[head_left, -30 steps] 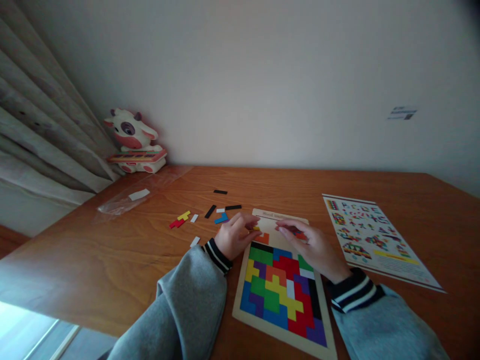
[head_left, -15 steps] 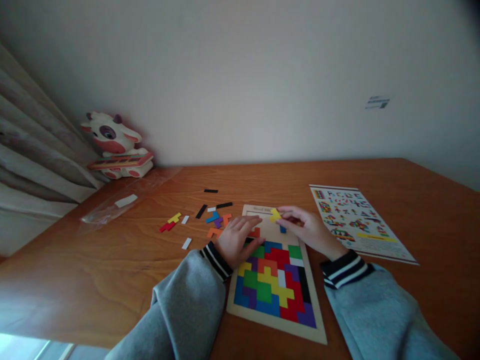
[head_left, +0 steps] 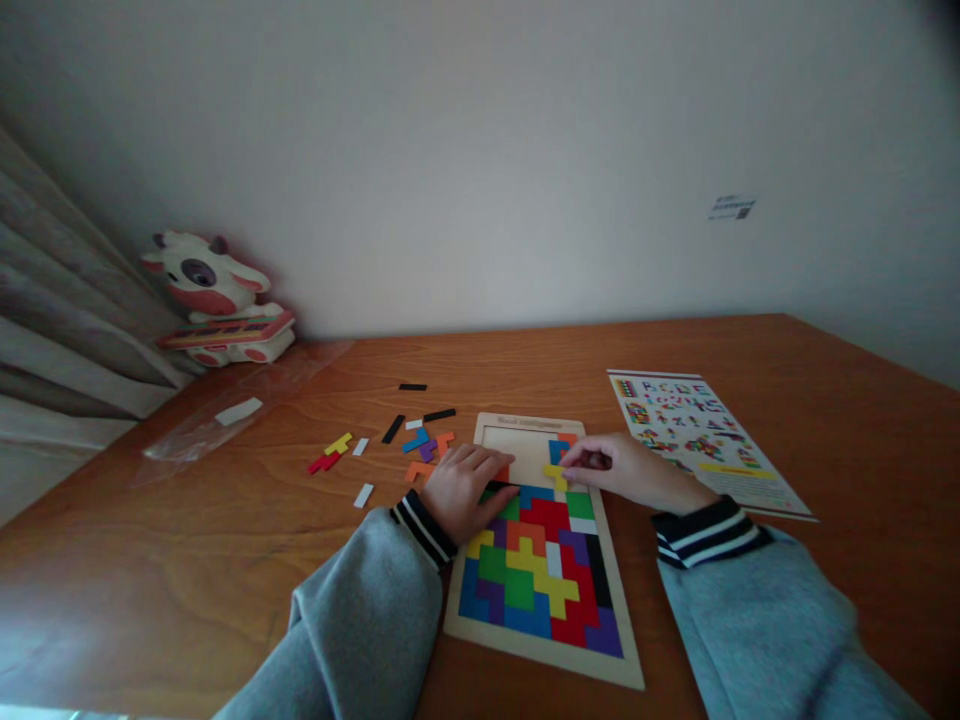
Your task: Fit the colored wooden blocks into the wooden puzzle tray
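My right hand (head_left: 634,472) pinches a yellow puzzle piece (head_left: 556,477) between thumb and fingertips, low over the upper right of the wooden puzzle board (head_left: 540,648). Just beyond that piece, a blue piece (head_left: 556,452) and an orange one lie inside the tray near its top right corner. My left hand (head_left: 463,495) rests across the board's left edge, thumb and fingers apart, and covers part of a red-orange piece there. Fitted coloured pieces fill the lower part of the board. Bare wood shows in its upper part.
Several loose pieces, among them a black bar (head_left: 393,429) and a white bar (head_left: 364,496), lie left of the board. A printed sheet (head_left: 705,430) is at the right. Farther left are a clear plastic bag (head_left: 187,437) and a cow toy (head_left: 214,285) with a keyboard.
My right hand has brought the yellow piece down and nearer, toward the fitted pieces, uncovering the orange piece at the top right. My left hand stays on the board. The view has shifted slightly.
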{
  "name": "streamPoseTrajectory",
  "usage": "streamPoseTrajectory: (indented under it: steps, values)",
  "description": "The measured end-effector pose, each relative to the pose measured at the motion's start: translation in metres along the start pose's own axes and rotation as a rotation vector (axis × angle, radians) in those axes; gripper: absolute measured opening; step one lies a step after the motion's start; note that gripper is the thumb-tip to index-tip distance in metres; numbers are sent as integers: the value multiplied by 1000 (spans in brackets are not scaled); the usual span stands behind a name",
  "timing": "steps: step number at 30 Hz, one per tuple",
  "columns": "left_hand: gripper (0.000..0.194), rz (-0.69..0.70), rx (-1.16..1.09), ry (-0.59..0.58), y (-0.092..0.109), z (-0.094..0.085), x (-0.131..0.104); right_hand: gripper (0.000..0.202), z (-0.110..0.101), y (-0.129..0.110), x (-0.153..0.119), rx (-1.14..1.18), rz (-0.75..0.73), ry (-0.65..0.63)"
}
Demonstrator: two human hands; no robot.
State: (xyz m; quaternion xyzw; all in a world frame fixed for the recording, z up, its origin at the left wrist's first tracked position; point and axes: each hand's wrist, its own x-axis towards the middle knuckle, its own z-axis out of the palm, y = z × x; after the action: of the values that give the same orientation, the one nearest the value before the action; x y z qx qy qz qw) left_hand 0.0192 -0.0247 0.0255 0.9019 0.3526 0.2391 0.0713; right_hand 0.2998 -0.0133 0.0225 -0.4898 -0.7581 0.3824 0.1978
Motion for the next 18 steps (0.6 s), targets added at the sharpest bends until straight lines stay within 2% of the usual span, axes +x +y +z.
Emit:
streamPoseTrajectory:
  steps: [8, 18]
  values:
    - [30, 0, 14, 4, 0, 1, 0, 36, 2, -8, 1, -36, 15, 36]
    - [30, 17, 26, 20, -1, 2, 1, 36, 1, -1, 0, 7, -6, 57]
